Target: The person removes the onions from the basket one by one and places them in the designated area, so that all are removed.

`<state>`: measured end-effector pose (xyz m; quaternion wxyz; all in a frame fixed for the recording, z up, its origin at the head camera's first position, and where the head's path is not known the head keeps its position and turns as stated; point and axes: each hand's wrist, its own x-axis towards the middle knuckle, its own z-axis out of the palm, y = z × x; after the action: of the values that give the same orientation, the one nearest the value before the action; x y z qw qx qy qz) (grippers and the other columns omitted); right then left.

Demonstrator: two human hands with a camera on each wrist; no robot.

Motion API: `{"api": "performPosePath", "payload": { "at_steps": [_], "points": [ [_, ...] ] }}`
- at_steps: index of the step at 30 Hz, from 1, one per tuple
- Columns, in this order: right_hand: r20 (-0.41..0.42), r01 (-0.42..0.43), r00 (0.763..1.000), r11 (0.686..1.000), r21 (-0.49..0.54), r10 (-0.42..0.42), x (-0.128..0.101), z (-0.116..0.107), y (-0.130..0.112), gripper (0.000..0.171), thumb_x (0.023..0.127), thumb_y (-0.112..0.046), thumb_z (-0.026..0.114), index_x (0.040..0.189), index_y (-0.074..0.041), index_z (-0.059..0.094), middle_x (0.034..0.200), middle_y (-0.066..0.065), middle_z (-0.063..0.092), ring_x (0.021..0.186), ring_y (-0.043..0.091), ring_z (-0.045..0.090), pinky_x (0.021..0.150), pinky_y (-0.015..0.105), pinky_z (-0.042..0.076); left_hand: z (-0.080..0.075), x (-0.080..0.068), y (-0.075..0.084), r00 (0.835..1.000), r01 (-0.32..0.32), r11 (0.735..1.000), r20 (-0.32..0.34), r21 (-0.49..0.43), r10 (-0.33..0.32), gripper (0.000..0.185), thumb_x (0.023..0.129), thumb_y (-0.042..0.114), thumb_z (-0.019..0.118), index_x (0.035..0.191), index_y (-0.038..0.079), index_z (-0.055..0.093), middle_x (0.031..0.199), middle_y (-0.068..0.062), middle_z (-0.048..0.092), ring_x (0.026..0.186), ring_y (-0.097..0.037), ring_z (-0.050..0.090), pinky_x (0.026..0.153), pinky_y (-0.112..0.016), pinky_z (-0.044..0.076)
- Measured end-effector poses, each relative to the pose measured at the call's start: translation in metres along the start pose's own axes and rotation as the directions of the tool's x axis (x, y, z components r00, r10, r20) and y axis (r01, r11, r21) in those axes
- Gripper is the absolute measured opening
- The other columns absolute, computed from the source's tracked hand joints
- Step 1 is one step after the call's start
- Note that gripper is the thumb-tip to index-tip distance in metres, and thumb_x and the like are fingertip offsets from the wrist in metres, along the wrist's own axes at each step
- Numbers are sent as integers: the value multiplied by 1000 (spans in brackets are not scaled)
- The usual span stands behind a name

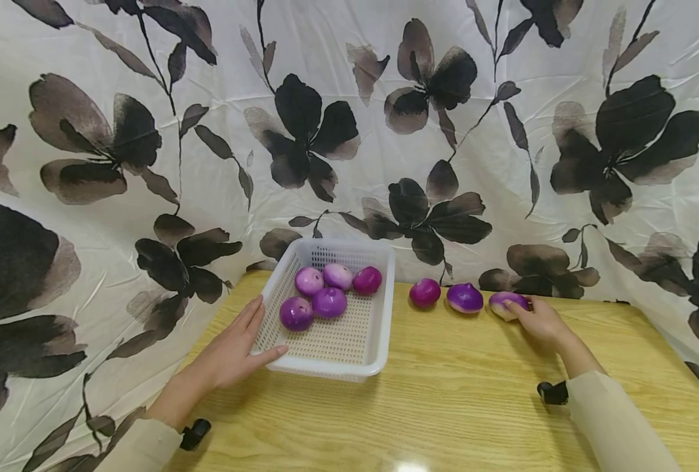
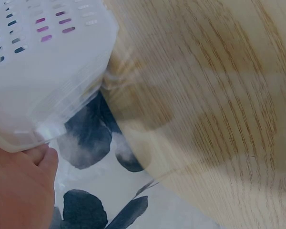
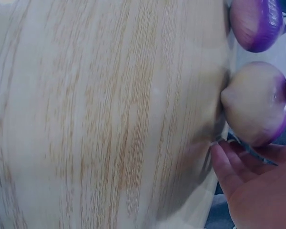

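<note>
While right hand point(image 1: 546, 322) pinches purple-and-white onion point(image 1: 506, 306) between thumb and fingers at far edge of desk point(image 1: 455, 393), two purple onions point(image 1: 464, 299) lie to its left. Farther left, white basket point(image 1: 389, 314): five onions point(image 1: 329, 303) inside, mostly toward back. Left hand point(image 1: 228, 351), fingers spread, touches near-left corner.

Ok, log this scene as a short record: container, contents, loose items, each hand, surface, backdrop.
Container: white perforated basket
Contents: five purple onions
Loose items: three more onions, in a row right of the basket
Left hand: resting against the basket's left side and near-left corner
Right hand: gripping the rightmost onion
Surface: wood-grain table
Backdrop: white cloth with dark floral print
</note>
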<state>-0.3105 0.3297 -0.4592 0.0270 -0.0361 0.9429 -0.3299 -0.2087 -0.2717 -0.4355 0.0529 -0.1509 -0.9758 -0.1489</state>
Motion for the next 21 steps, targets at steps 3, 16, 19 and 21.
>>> {"api": "performPosePath", "payload": {
  "at_steps": [3,16,19,21],
  "points": [
    [2,-4,1000,1000,-5,4,0,-1,0,81,109,-48,41,147,23,28,145,49,32,134,65,34,113,69,30,1,0,-1,1000,1,1000,-2,4,-1,111,93,75,52,159,-9,20,171,-19,5,155,-41,12,122,-58,24],
    [-19,29,999,1000,-10,-29,-5,-1,2,76,108,-44,46,148,19,31,145,49,35,135,63,34,113,69,30,2,0,0,1000,5,1000,-8,-2,-5,111,93,75,52,159,-8,19,170,-21,6,155,-42,13,121,-59,24],
    [-24,46,999,999,-19,-47,-8,-3,2,74,108,-40,47,147,20,31,144,50,34,133,64,35,112,69,31,2,0,0,1000,5,1000,-8,-5,-5,111,93,75,52,159,-8,20,171,-20,6,155,-42,13,121,-59,24],
    [-24,64,998,998,-27,-65,-10,-5,2,73,108,-37,49,146,22,30,142,51,35,131,64,38,110,69,34,2,0,-1,1000,6,1000,-7,0,-6,111,93,75,51,159,-8,20,171,-20,6,155,-42,13,121,-59,24]
  ]
}}
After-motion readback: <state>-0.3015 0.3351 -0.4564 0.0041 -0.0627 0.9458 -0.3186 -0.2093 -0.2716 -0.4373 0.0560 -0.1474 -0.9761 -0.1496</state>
